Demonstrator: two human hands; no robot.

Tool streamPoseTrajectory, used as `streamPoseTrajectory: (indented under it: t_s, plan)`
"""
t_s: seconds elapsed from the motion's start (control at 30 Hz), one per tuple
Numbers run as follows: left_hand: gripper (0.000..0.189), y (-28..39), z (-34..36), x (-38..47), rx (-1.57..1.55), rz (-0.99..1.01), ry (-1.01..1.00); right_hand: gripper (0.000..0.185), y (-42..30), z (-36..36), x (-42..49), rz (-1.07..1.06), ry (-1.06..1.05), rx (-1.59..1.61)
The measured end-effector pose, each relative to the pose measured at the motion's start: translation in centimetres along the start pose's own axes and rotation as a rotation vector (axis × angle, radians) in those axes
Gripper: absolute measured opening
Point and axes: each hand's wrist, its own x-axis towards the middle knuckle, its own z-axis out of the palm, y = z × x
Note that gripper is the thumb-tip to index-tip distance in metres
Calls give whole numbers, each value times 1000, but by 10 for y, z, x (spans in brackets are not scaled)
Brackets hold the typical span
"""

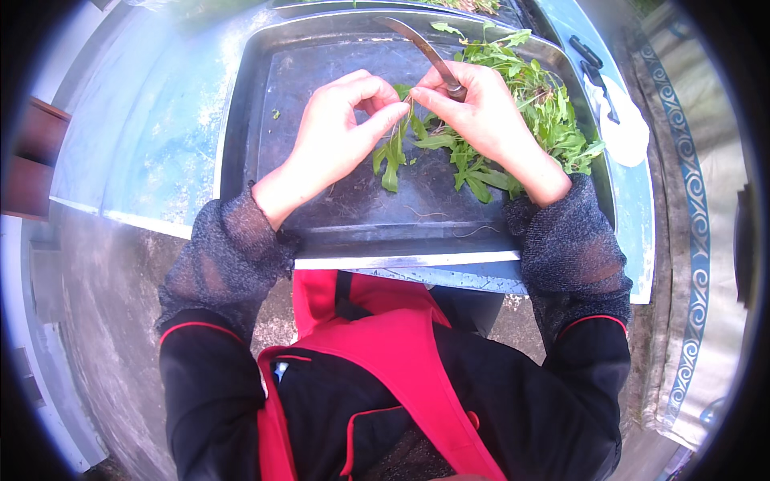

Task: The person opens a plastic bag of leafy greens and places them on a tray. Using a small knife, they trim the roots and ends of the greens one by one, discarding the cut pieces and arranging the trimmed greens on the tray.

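My right hand (481,108) grips a small knife with a curved blade (423,48); the blade points up and to the left, away from me. Its thumb and forefinger also meet at the stem of a leafy green sprig (392,157). At the same stem, my left hand (346,123) pinches with thumb and forefinger. The sprig's leaves hang down between the two hands, over a dark metal tray (355,204). A heap of leafy greens (556,120) lies along the tray's right side, partly behind my right hand and wrist.
The tray stands on a worn blue table (144,114). Right of it lie a black-handled knife (595,78), a black object (585,52) and a white item (625,132). Another tray holding greens (463,5) sits beyond. Loose root strands (424,213) lie near the front wall.
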Motion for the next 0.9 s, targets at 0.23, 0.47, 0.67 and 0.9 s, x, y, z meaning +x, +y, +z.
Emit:
streamPoseTrajectory:
  t_s: [0.23,0.47,0.67,0.9]
  plan:
    - [14,-10,-2,0,-120,-118,-50,17,2,-4,-2,44,-43,42]
    - [24,-6,4,0,-418,-240,-83,22,9,-1,-2,1,-31,138]
    - [32,5,7,-3,-767,-403,-265,23,0,2,-7,-30,-51,153]
    - [27,3,4,-4,-928,-531,-420,21,-2,-1,-8,-61,-80,78]
